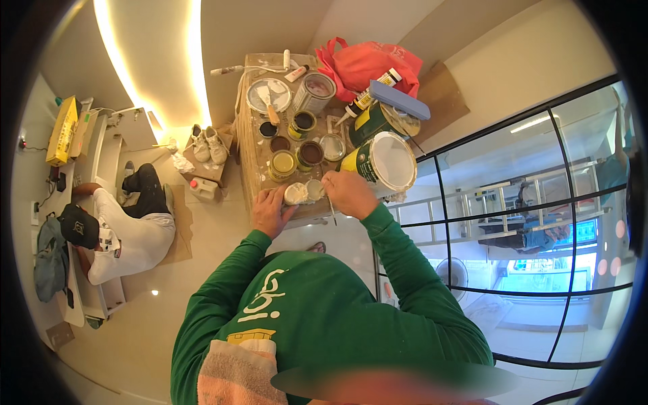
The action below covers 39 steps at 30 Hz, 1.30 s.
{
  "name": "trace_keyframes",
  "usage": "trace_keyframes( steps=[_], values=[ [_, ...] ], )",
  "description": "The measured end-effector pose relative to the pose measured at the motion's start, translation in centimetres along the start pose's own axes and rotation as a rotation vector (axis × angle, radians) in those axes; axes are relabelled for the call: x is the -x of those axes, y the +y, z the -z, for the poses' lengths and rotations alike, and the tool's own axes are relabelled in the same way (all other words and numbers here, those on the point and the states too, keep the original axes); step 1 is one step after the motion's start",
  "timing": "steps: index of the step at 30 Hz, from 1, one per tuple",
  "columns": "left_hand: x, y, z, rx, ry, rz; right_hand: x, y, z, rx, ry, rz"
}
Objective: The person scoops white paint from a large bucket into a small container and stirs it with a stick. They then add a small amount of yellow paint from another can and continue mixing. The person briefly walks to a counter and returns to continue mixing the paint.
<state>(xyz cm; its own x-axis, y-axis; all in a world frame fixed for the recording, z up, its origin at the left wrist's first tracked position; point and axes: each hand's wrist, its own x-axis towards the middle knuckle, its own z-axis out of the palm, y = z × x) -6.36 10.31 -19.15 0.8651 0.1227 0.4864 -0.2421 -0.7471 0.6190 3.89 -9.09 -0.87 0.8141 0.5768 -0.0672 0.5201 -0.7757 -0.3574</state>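
Cluttered table [250,155], hands [270,212] at small tubs [295,194]

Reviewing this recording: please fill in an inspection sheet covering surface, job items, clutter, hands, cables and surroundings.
Surface: brownish worktable, crowded with paint cans.
Job items: cream-topped container beside a smaller pale container, at the near edge.
Clutter: large white-topped bucket, open yellowish can, brush on a pale round lid, red bag, blue block.
Hands: left hand at the cream-topped container; right hand at the smaller one, exact grips unclear.
Cables: dark cord by the left wall, away from the worktable.
Surroundings: co-worker low at left; black-framed glass partition at right.
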Motion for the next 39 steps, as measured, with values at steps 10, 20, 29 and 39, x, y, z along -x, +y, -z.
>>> trace_keyframes(
  steps=[10, 20, 29, 39],
  values=[
    [-0.01, 0.09, 0.13, -0.006, 0.009, -0.016, -0.05, 0.05, 0.03, -0.062, 0.072, 0.068],
    [-0.08, 0.14, 0.20, 0.018, 0.032, -0.020, -0.12, -0.21, 0.32, 0.022, 0.099, 0.069],
    [-0.09, 0.00, 0.12, 0.019, 0.018, -0.014, -0.15, -0.19, 0.14, 0.098, -0.001, 0.085],
    [0.08, 0.06, -0.01, -0.014, -0.005, 0.001, 0.16, 0.11, 0.00, -0.113, 0.012, 0.085]
  ],
)
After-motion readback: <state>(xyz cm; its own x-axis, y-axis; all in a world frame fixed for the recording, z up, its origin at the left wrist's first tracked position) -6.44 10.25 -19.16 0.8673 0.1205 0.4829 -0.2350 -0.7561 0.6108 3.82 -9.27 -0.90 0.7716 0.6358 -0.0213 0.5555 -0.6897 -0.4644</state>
